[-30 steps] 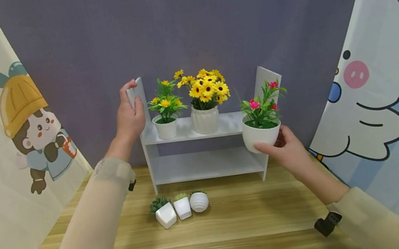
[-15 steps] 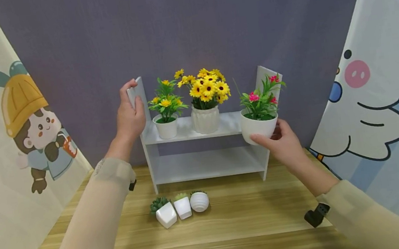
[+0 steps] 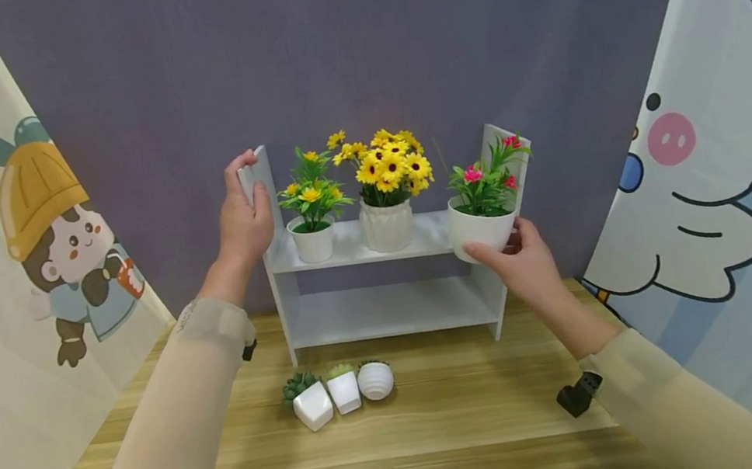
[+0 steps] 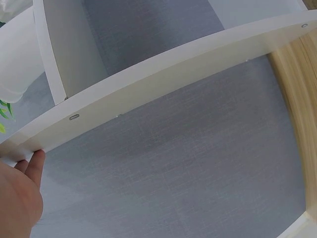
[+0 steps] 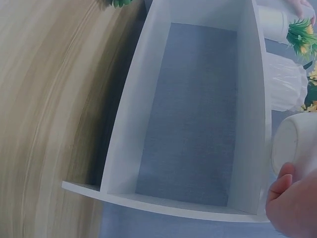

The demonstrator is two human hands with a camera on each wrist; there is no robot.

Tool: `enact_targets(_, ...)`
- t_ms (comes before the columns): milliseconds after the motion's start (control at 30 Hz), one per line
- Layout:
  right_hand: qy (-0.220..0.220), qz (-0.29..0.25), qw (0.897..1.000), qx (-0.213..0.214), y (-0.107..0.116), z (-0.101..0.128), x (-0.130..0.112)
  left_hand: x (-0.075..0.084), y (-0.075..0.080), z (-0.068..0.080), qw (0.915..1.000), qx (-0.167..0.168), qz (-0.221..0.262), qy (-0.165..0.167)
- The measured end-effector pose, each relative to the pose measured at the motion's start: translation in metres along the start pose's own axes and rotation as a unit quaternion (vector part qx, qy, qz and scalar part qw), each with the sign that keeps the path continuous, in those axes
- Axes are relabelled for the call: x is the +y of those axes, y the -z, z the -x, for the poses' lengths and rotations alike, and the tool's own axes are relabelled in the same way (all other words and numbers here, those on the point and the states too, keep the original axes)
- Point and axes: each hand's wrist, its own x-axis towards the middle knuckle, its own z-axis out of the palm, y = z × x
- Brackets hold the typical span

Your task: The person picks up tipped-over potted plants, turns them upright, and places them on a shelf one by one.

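A small white two-tier shelf (image 3: 385, 311) stands on the wooden table. My left hand (image 3: 243, 219) grips its left side panel near the top, thumb on the inner face. In my right hand (image 3: 523, 263) is a round white pot with a pink-flowered plant (image 3: 483, 231), held low by its side at the upper board's right end. Whether the pot's base touches the board, I cannot tell. On that board stand a yellow-flowered potted plant (image 3: 313, 240) at the left and a white ribbed pot of yellow daisies (image 3: 387, 225) in the middle.
Three small potted succulents lie tipped on the table in front of the shelf: an angular white pot (image 3: 313, 406), a square one (image 3: 344, 392) and a round one (image 3: 376, 381). A grey cloth (image 3: 359, 41) hangs behind; printed curtains flank both sides.
My right hand has carried the pink-flowered pot upward and slightly left, closer to the upper board. My left hand keeps its grip on the side panel.
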Motion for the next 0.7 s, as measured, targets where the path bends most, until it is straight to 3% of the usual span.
enact_targets(333, 0.0, 0.005, 1.0, 0.019, -0.009, -0.006, -0.003, 0.0, 0.0, 0.0, 0.9999, 0.003, 0.004, -0.016)
enact_targets(700, -0.004, -0.003, 0.999, 0.05, -0.021, -0.015, -0.003, 0.0, 0.001, 0.001, 0.9999, 0.001, 0.007, -0.009)
